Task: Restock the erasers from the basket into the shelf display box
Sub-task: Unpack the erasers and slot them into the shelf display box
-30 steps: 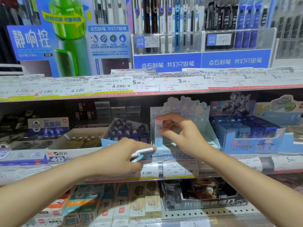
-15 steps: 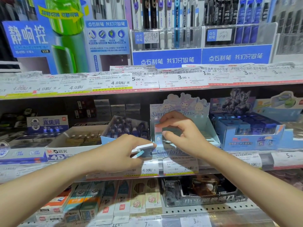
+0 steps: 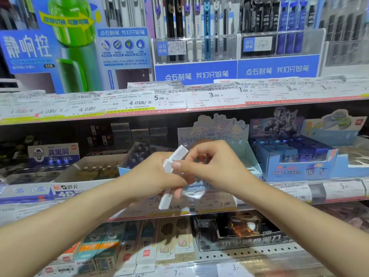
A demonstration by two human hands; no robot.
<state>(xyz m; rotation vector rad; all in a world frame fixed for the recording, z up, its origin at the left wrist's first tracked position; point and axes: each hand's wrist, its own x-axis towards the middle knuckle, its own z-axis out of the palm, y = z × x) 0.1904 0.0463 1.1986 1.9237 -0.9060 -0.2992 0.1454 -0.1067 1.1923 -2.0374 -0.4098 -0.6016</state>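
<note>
Both hands cover the front and most of the inside of the display box [image 3: 217, 134], so its contents cannot be seen. The left hand [image 3: 151, 176] hides the middle of the erasers [image 3: 173, 160]; how many it holds is unclear. Price tags [image 3: 215, 96] are blurred, mostly unreadable. Both forearms run off the near edge.

A stationery shop aisle is shown. Tiered shelves [image 3: 199, 111] are edged with printed price labels [image 3: 214, 95] marked 3.00, 4.0 and 5.00, and retail display boxes [image 3: 295, 166] of small goods are lined up along them. Above, packaged pens [image 3: 199, 23] are racked behind blue branded signs [image 3: 277, 69] and a large pen advertisement [image 3: 65, 43].
</note>
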